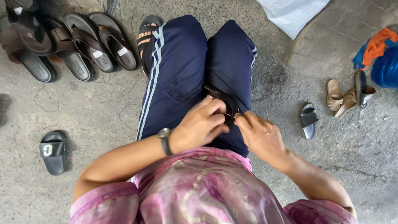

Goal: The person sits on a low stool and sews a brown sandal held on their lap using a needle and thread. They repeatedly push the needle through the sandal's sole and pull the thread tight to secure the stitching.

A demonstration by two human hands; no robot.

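Two hands worked one dark sandal [221, 101], which sat wedged between the knees on the lap of the navy track trousers [178, 74]. Left hand [200, 124] was curled over the sandal's near edge, fingers pressed together and clamping it. Right hand [259, 133] sat just beside it, fingertips pinched on what looked like a fine needle or thread end [230, 115]; too small to tell which.

Handling, as a judgement: sandal looked light, sole flexible rather than rigid, strap soft and likely to fold under pressure. Not fragile, surface probably grippy. Best hold would be the sole edge next to the left thumb, with the knees taking the load. The needle or thread would be the slippery, easy-to-drop part.

Around, largest first: concrete floor [99, 124] under everything. White sack [292, 14] far ahead of the right hand. Row of dark sandals [70, 41] well ahead of the left hand. Blue container [385, 68] with an orange cloth [375, 46] far out to the right. Black slide [54, 151] out beyond the left elbow. Tan heeled sandals [342, 97] and a small grey slide [308, 120] beyond the right hand. Loose thread strands [126, 112] lay on the floor left of the knee.

Nothing blocked either hand; only the left fingers hid most of the sandal.
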